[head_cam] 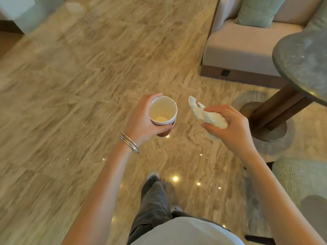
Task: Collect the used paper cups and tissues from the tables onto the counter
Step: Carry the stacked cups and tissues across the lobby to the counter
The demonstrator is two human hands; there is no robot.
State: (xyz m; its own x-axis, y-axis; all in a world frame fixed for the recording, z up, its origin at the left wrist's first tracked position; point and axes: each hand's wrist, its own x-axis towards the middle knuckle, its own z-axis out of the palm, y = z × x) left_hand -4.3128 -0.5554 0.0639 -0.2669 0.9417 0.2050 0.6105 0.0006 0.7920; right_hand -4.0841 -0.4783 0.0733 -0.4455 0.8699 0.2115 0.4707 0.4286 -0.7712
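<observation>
The paper cup (163, 113), at the middle of the frame, looks like several nested together, mouth up, and the left hand (143, 121) is wrapped around its side. Just to its right the crumpled tissue (207, 114) sticks out of the right hand (228, 126), whose fingers are curled shut over it. Both are mid-carry above the marble floor (70, 85). Keep the stack level and the tissue bunched tight. A round table (300, 61) stands at the right edge.
</observation>
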